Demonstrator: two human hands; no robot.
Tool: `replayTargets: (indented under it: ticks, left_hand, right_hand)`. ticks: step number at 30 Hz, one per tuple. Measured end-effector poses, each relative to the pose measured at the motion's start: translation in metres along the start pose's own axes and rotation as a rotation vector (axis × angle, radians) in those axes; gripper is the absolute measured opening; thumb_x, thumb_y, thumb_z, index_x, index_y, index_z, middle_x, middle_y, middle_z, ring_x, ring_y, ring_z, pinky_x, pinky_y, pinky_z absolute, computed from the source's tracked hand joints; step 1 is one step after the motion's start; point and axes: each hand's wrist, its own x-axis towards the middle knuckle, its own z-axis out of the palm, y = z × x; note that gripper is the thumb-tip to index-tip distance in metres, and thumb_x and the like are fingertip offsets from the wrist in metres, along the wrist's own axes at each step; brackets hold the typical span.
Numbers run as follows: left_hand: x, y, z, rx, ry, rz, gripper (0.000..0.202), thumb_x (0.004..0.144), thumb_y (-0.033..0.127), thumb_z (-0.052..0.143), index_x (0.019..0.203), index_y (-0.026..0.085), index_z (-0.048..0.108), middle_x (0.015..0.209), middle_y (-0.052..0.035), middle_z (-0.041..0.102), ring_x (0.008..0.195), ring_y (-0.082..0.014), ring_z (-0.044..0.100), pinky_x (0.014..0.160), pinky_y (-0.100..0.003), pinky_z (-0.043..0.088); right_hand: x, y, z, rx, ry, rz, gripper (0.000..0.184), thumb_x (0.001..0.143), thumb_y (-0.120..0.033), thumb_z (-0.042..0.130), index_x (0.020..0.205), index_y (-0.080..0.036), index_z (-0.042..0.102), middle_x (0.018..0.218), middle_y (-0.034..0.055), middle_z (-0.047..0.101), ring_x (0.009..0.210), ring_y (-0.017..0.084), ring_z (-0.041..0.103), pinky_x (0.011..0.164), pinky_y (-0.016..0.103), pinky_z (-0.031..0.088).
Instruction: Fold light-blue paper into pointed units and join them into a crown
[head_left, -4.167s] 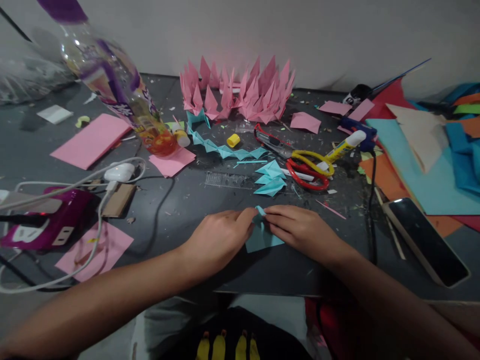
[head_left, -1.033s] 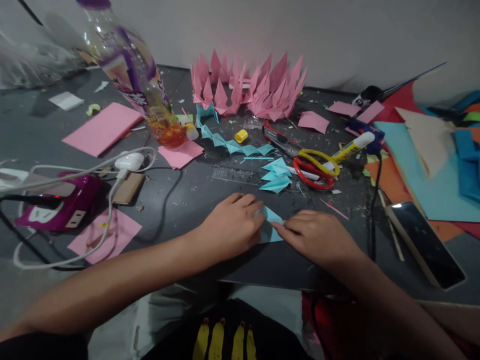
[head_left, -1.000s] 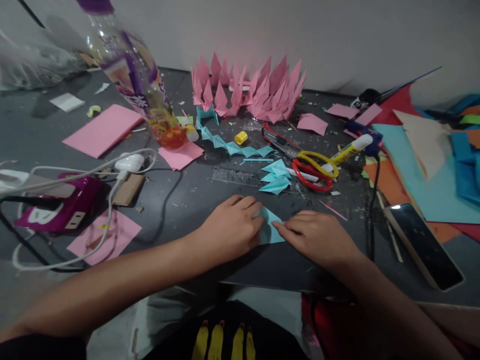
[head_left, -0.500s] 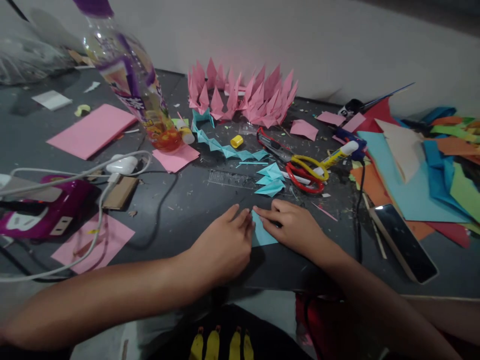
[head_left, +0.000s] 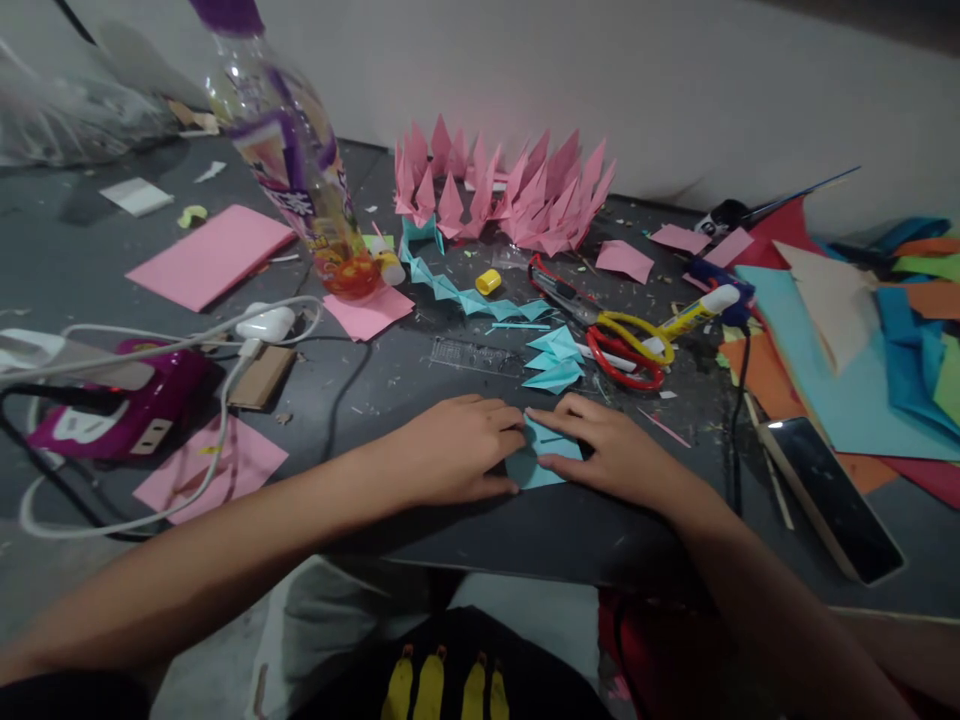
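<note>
- Your left hand (head_left: 469,450) lies over the left part of the light-blue folded paper (head_left: 536,445); its fingers are a little bent, and from this view you cannot tell if they pinch an edge or only press.
- Your right hand (head_left: 622,455) has the fingers released: the index finger and the thumb are spread apart, both touching the same paper, and a strip of it is visible between them.
- This paper is on the table (head_left: 397,385), near the front edge, between your two hands.
- Just beyond it you have a group of light-blue folded points (head_left: 555,372), and near these a clear ruler (head_left: 472,353), lying flat.
- Further from you, a zigzag light-blue strip (head_left: 472,303) curves toward the pink ring of pointed folds (head_left: 555,200), which stands close to the wall.
- To the right of the blue points are the scissors (head_left: 637,383), with red and yellow handles, and a yellow glue stick (head_left: 694,315).
- On your far right side, the phone (head_left: 832,500) lies tilted with its screen upward.
</note>
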Motion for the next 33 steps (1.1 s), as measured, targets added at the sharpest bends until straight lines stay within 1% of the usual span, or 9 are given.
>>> replayTargets:
  ticks: [2, 4, 7, 9, 11, 14, 17, 24, 33]
  left_hand:
    - [0.004, 0.001, 0.005, -0.002, 0.022, -0.037, 0.031, 0.084, 0.042, 0.057, 0.094, 0.014, 0.064, 0.098, -0.0077, 0.064, 0.091, -0.0214, 0.059, 0.080, -0.033, 0.047]
    - [0.007, 0.006, 0.009, 0.009, 0.072, -0.094, 0.032, 0.086, 0.042, 0.052, 0.088, 0.013, 0.065, 0.089, -0.0073, 0.064, 0.084, -0.0205, 0.060, 0.075, -0.032, 0.047]
    - [0.008, 0.012, 0.011, 0.026, 0.134, -0.152, 0.033, 0.088, 0.040, 0.049, 0.082, 0.012, 0.065, 0.084, -0.0073, 0.063, 0.077, -0.0194, 0.059, 0.068, -0.031, 0.047]
    - [0.007, 0.012, 0.010, 0.026, 0.131, -0.137, 0.031, 0.089, 0.037, 0.048, 0.082, 0.013, 0.065, 0.083, -0.0066, 0.063, 0.075, -0.0187, 0.058, 0.067, -0.031, 0.047]
    - [0.005, 0.009, 0.008, 0.029, 0.100, -0.093, 0.026, 0.088, 0.034, 0.050, 0.083, 0.014, 0.066, 0.084, -0.0055, 0.064, 0.078, -0.0187, 0.059, 0.070, -0.031, 0.047]
    - [0.001, 0.002, 0.004, 0.038, 0.044, -0.030, 0.016, 0.086, 0.027, 0.054, 0.086, 0.017, 0.066, 0.089, -0.0046, 0.065, 0.085, -0.0192, 0.059, 0.074, -0.031, 0.047]
    - [0.002, -0.006, 0.004, 0.001, 0.038, -0.008, 0.013, 0.083, 0.025, 0.058, 0.092, 0.018, 0.065, 0.096, -0.0039, 0.064, 0.090, -0.0183, 0.058, 0.078, -0.030, 0.047]
    - [0.010, -0.010, 0.010, -0.004, 0.099, -0.048, 0.023, 0.088, 0.033, 0.052, 0.087, 0.014, 0.065, 0.087, -0.0038, 0.065, 0.081, -0.0168, 0.058, 0.074, -0.028, 0.046]
    - [0.007, -0.006, 0.010, 0.026, 0.083, 0.059, 0.026, 0.091, 0.032, 0.046, 0.084, 0.016, 0.066, 0.089, -0.0050, 0.064, 0.082, -0.0171, 0.058, 0.072, -0.029, 0.046]
  right_hand:
    - [-0.002, 0.001, -0.006, 0.045, 0.042, -0.047, 0.049, 0.078, -0.046, 0.061, 0.118, -0.018, 0.056, 0.097, 0.0072, 0.055, 0.087, 0.018, 0.055, 0.076, 0.031, 0.047]
    - [-0.004, 0.000, -0.008, 0.005, 0.089, -0.143, 0.045, 0.074, -0.048, 0.065, 0.105, -0.017, 0.061, 0.096, 0.0089, 0.056, 0.090, 0.020, 0.054, 0.077, 0.034, 0.046]
    - [-0.004, -0.003, -0.007, -0.096, 0.088, -0.266, 0.021, 0.083, -0.035, 0.058, 0.092, -0.017, 0.064, 0.091, 0.0087, 0.060, 0.085, 0.020, 0.056, 0.074, 0.034, 0.046]
    - [-0.002, -0.002, -0.006, -0.121, 0.066, -0.289, 0.016, 0.089, -0.023, 0.049, 0.088, -0.018, 0.064, 0.089, 0.0075, 0.063, 0.082, 0.019, 0.057, 0.072, 0.033, 0.045]
    - [-0.002, -0.001, -0.007, -0.102, 0.039, -0.275, 0.019, 0.090, -0.020, 0.046, 0.086, -0.019, 0.064, 0.089, 0.0066, 0.064, 0.081, 0.017, 0.058, 0.072, 0.032, 0.046]
    - [-0.004, 0.000, -0.011, -0.040, 0.005, -0.234, 0.016, 0.086, -0.031, 0.055, 0.088, -0.018, 0.064, 0.096, 0.0075, 0.065, 0.088, 0.019, 0.059, 0.077, 0.033, 0.047]
    - [-0.005, -0.003, -0.013, -0.042, 0.011, -0.245, 0.026, 0.080, -0.039, 0.062, 0.094, -0.017, 0.064, 0.102, 0.0098, 0.064, 0.095, 0.022, 0.058, 0.081, 0.035, 0.047]
    - [-0.003, -0.007, -0.010, -0.087, 0.033, -0.293, 0.020, 0.088, -0.030, 0.051, 0.094, -0.017, 0.065, 0.097, 0.0101, 0.064, 0.090, 0.021, 0.058, 0.077, 0.035, 0.048]
    - [-0.001, 0.007, -0.013, 0.177, -0.048, -0.041, 0.019, 0.090, -0.025, 0.047, 0.088, -0.020, 0.066, 0.094, 0.0058, 0.064, 0.090, 0.017, 0.059, 0.081, 0.031, 0.046]
